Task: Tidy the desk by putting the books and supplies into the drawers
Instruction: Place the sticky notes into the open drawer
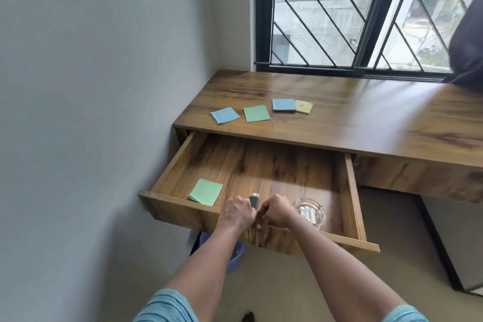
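The desk's left drawer (pixel 349 191) is pulled fully out. In it lie a green sticky-note pad (pixel 206 191) at the front left and a glass ashtray (pixel 311 213) with batteries at the front right. Both my hands are at the middle of the drawer's front edge with fingers curled. My left hand (pixel 238 213) grips a small dark object with a silver end (pixel 254 200) that sticks up beside its knuckles. My right hand (pixel 277 211) curls over the drawer front, one fingertip showing on the outer face. On the desk top (pixel 366 117) lie two blue pads (pixel 225 115) (pixel 283 105), a green pad (pixel 256 113) and a yellow pad (pixel 304 106).
A grey wall runs close along the drawer's left side. A barred window stands behind the desk, and dark fabric (pixel 467 42) hangs at the far right. Under the drawer a blue bin (pixel 236 253) sits on the floor. A cabinet (pixel 460 243) stands below the desk at right.
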The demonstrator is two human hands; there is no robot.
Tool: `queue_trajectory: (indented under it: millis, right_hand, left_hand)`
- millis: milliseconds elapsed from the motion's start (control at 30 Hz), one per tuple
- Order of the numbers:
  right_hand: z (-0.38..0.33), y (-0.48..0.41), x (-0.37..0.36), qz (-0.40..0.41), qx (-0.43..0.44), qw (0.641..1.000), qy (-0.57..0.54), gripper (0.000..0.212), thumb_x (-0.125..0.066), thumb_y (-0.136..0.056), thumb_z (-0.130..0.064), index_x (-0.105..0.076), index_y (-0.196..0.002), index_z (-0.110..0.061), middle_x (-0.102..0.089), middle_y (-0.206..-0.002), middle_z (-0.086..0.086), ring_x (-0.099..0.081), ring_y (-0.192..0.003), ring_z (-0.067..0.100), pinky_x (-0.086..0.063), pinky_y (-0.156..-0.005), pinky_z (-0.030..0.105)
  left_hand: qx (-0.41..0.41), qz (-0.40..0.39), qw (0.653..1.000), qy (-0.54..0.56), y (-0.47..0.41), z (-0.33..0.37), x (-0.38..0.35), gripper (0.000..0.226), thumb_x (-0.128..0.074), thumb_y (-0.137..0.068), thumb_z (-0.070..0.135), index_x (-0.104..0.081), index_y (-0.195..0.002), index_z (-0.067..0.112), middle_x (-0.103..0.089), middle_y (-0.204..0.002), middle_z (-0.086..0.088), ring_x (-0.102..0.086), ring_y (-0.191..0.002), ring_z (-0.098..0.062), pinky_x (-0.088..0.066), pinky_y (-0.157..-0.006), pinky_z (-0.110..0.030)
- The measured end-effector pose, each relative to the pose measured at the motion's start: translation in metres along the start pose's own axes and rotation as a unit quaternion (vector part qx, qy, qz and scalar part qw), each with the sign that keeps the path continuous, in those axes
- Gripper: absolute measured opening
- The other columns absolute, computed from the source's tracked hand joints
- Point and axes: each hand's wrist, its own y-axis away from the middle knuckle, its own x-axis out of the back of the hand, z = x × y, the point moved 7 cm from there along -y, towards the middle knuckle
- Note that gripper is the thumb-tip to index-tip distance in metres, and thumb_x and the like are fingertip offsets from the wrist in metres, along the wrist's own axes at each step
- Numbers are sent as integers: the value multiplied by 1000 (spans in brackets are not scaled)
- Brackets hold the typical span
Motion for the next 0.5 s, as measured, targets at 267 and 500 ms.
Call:
queue_trajectory:
  millis: [267, 500]
  right_hand:
    - [-5, 27, -23, -87, -34, 996, -8, 39, -85, -61, -18, -73, -97, -11, -65, -88, 2, -58, -82, 17, -54, -79, 29]
    - [-5, 47, -48, -174, -41, 983, -46, 25, -85, -61, -12, -70, -80, -18, -60, -70, -4, -52, -60, 8, -46, -54, 19]
  left_hand:
    - [51, -104, 991, -63, 14, -6, -10, 30, -58, -90, 37, -64, -101, 10, -56, -91, -6, -57, -84, -18, -45, -66, -25]
    - [50, -222, 968, -104, 22, -13, -27, 42, -60, -84, 42, -65, -112, 10, -65, -110, -7, -62, -108, -23, -50, -87, -30]
